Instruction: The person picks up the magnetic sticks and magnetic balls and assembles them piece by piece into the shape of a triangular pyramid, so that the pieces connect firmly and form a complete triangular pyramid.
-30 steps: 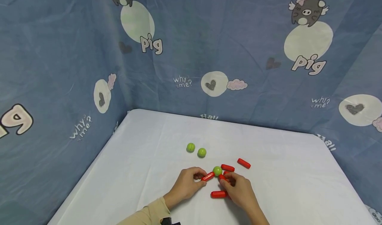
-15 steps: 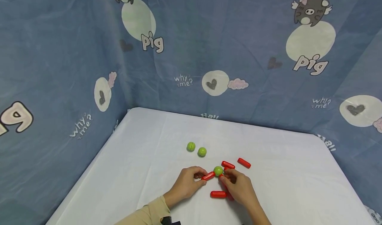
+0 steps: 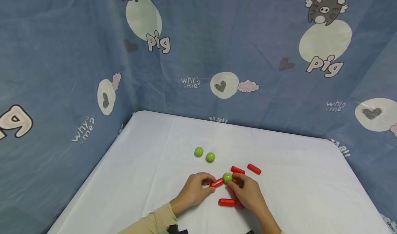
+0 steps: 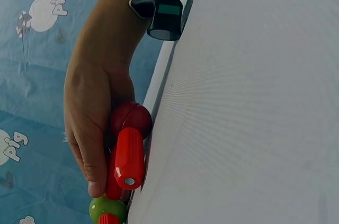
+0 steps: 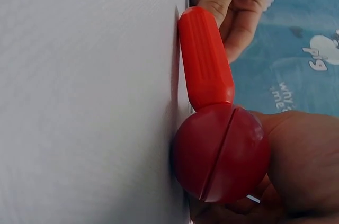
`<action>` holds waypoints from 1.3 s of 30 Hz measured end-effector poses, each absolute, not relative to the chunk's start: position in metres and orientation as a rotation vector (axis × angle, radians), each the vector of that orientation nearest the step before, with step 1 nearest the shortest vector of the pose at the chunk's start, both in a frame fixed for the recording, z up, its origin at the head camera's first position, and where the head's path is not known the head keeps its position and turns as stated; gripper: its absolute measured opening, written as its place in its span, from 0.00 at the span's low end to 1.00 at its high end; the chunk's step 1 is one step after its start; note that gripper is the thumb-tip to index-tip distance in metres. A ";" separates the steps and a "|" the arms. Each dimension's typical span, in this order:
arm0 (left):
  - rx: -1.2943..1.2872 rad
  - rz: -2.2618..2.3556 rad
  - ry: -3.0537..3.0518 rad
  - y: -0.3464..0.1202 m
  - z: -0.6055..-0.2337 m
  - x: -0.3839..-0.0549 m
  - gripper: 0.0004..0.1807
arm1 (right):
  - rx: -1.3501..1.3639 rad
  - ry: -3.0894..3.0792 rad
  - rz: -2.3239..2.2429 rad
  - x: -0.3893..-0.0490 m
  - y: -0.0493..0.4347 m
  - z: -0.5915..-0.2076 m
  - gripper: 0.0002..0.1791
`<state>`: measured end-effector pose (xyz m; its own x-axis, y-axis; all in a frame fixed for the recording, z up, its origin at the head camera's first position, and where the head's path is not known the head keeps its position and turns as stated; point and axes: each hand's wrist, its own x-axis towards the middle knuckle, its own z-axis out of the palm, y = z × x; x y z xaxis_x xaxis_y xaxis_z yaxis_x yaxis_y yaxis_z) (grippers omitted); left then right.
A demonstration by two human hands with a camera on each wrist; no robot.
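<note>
Thumb and fingers of my left hand (image 3: pixel 195 190) pinch a red rod (image 3: pixel 217 183), its far end right at a green ball (image 3: pixel 227 177). From the right, my right hand (image 3: pixel 248 191) has its thumb and index fingertip pressed about that green ball. Below the ball, a second red rod (image 3: pixel 231 191) runs under my right thumb toward a red ball (image 5: pixel 221 152), partly hidden by this hand in the head view. Another red rod (image 5: pixel 206 57) sticks out leftward from the red ball. The left wrist view shows the green ball (image 4: pixel 107 209) at the left fingertips.
Two green balls (image 3: pixel 199 151) (image 3: pixel 210 157) lie farther back on the white table (image 3: pixel 155 151). A loose red rod (image 3: pixel 254 169) is at the right, and another red rod (image 3: pixel 237 170) lies just beyond my right fingers. Blue printed cloth (image 3: pixel 173 65) hangs behind and at the left.
My right fingertips have shifted up from the lower red rod to the green ball. The red rod beyond them has been nudged slightly away. My left hand keeps its pinch on its rod.
</note>
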<state>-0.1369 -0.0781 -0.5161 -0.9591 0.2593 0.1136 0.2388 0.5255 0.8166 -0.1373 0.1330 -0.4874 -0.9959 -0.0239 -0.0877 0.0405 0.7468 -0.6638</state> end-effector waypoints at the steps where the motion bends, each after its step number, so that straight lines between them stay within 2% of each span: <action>1: 0.449 1.455 2.725 -0.078 -0.516 -0.137 0.12 | 0.013 2.851 -1.083 -0.138 0.133 -0.487 0.20; 29: 0.496 1.405 2.711 -0.084 -0.516 -0.133 0.10 | -0.030 2.879 -1.041 -0.144 0.120 -0.488 0.24; 39: 0.453 1.449 2.678 -0.085 -0.514 -0.138 0.09 | -0.034 2.888 -1.042 -0.148 0.117 -0.487 0.19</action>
<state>-0.1384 -0.0850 -0.5138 -0.9547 0.2856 0.0832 0.2259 0.5142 0.8274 -0.1480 0.1170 -0.4869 -0.9972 -0.0447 -0.0591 0.0033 0.7698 -0.6383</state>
